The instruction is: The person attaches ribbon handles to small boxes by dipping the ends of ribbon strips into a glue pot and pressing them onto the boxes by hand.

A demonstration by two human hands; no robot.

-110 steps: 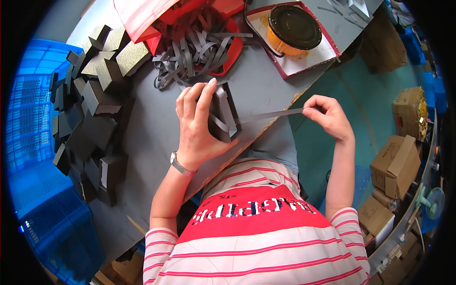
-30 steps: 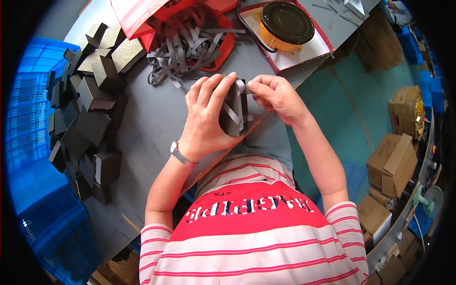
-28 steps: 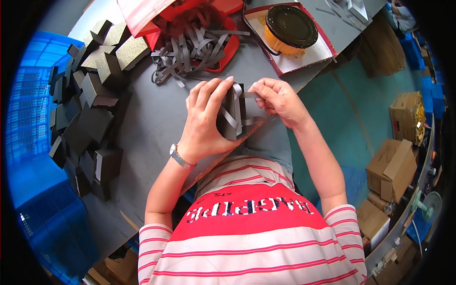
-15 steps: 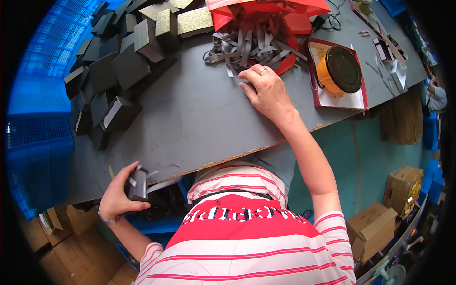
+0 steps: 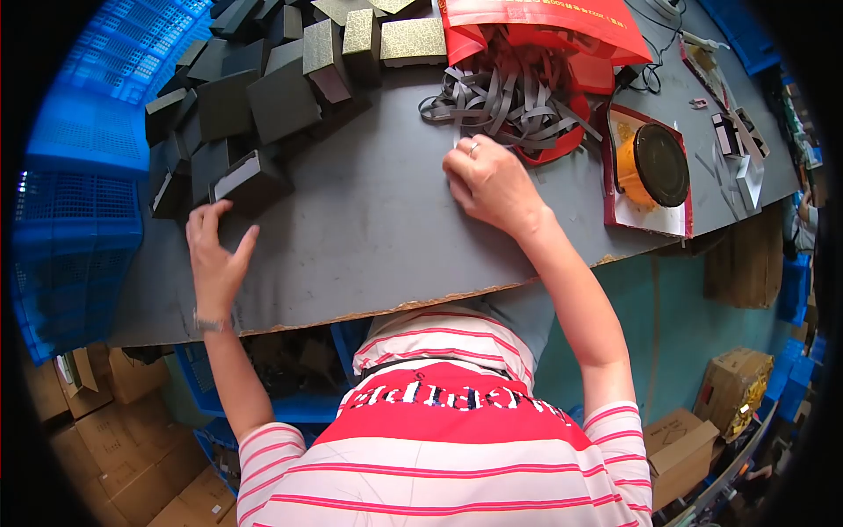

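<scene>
My left hand [image 5: 216, 263] is open over the left part of the table, thumb apart from the fingers. Its fingertips reach the near end of a black box [image 5: 252, 186] with a pale inner side, at the front of a heap of black boxes [image 5: 283, 101]. My right hand [image 5: 493, 184] is closed, fingers curled down just in front of a tangle of grey ribbons [image 5: 505, 97]. I cannot tell what lies in its fingers. The ribbons spill out of a red bag [image 5: 553, 31].
Right of the ribbons, a yellow tub with a dark lid [image 5: 660, 165] stands in a red-edged box lid [image 5: 625, 213]. Blue crates [image 5: 83, 167] line the left side. Below the table edge is a blue bin [image 5: 204, 386] with dark things inside. Cartons [image 5: 680, 446] stand lower right.
My left hand has let go of the small dark box with ribbon at the table's front edge and moved up to the black boxes. My right hand's fingers have curled in more.
</scene>
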